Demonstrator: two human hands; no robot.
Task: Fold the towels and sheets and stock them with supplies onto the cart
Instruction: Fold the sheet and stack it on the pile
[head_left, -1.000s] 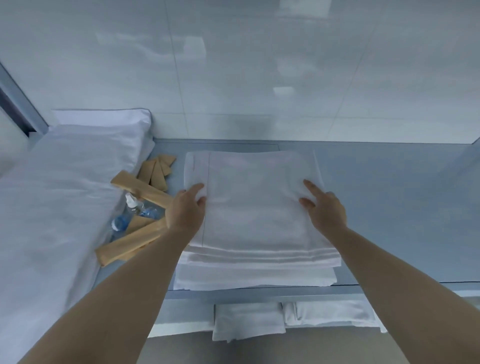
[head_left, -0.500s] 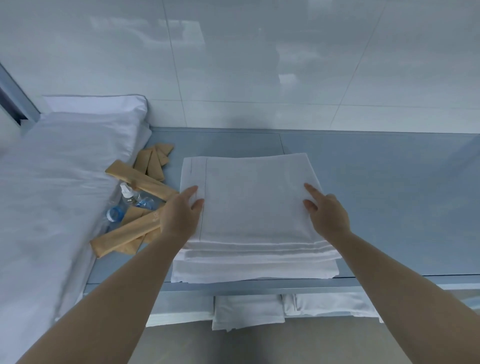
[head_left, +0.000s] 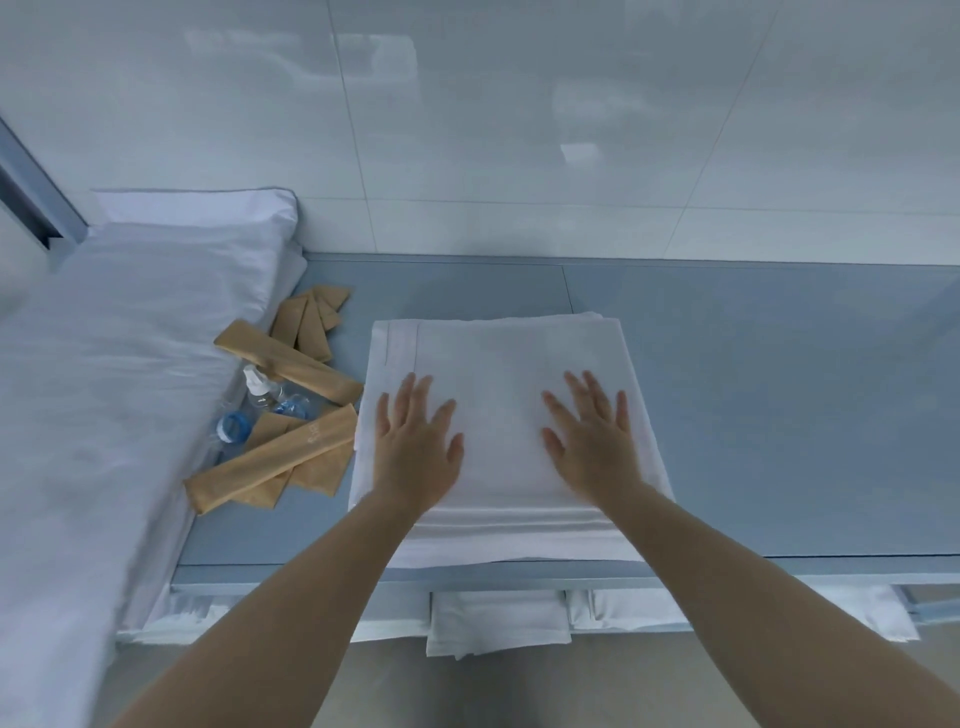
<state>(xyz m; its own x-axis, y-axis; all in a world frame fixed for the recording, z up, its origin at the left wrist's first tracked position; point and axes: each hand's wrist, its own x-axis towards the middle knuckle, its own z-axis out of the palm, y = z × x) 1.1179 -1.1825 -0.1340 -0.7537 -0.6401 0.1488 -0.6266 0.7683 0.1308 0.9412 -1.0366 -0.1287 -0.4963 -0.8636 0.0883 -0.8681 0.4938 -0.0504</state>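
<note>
both hands (head_left: 415, 457) now flat atop towel stack (head_left: 498, 358), off its sides

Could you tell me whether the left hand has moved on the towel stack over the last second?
Yes. The left hand has shifted inward from the towel stack's left edge and lies flat on top.

No text can be read. One tan packet (head_left: 270, 462) bears a faint pale mark; too blurred to make out.

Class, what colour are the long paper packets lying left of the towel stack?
Tan, a light brown; the packets show best in the head view, the only one.
</note>
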